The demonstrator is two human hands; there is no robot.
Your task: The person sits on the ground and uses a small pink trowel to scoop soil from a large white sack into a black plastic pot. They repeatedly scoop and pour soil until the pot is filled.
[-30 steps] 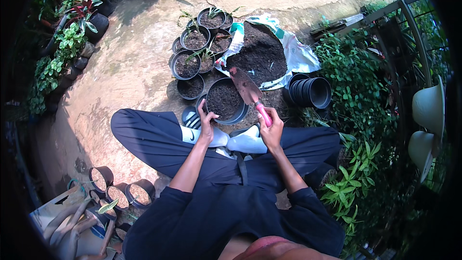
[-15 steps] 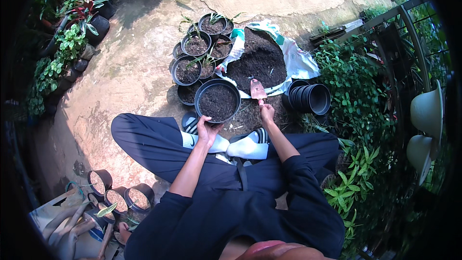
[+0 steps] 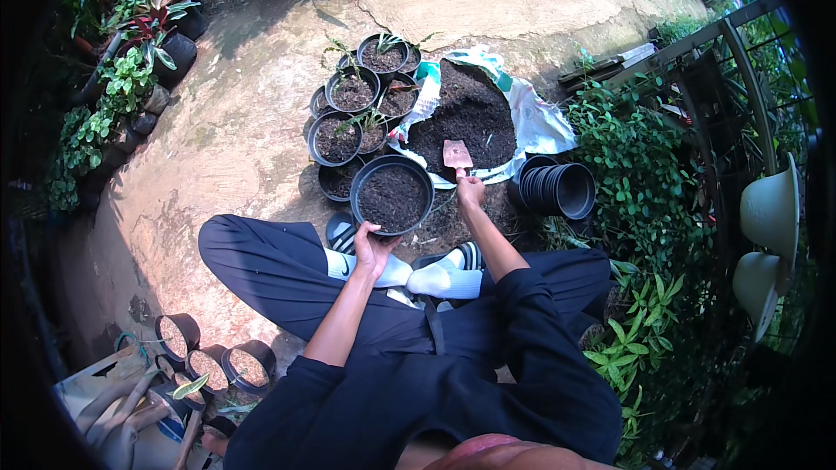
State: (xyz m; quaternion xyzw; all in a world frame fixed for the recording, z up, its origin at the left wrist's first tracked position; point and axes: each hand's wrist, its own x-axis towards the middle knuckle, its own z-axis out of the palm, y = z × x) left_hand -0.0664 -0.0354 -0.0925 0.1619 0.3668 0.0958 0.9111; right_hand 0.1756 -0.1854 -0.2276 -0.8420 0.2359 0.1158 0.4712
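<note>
A round black plant pot (image 3: pixel 392 195) filled with dark soil is tilted toward me above my feet. My left hand (image 3: pixel 376 248) grips its near rim and underside. In my right hand (image 3: pixel 469 191) is the handle of a trowel (image 3: pixel 457 155) with a pinkish, worn blade. The blade is over the near edge of a heap of dark soil (image 3: pixel 470 109), which lies on an opened white sack (image 3: pixel 533 113). Little or no soil shows on the blade. Several soil-filled black pots (image 3: pixel 335 137), some with small plants, stand just beyond the pot I hold.
A stack of nested black pots (image 3: pixel 562 188) lies on its side right of the sack. Green bushes (image 3: pixel 623 148) and pale hats (image 3: pixel 770 209) line the right. At lower left are pots of brownish material (image 3: pixel 247 367). A person's hand (image 3: pixel 215 439) shows there. Potted plants (image 3: pixel 131 74) edge the upper left.
My right hand and the trowel have moved slightly left and up, and the blade has turned toward the pot. The pot has shifted down a little in my left hand.
</note>
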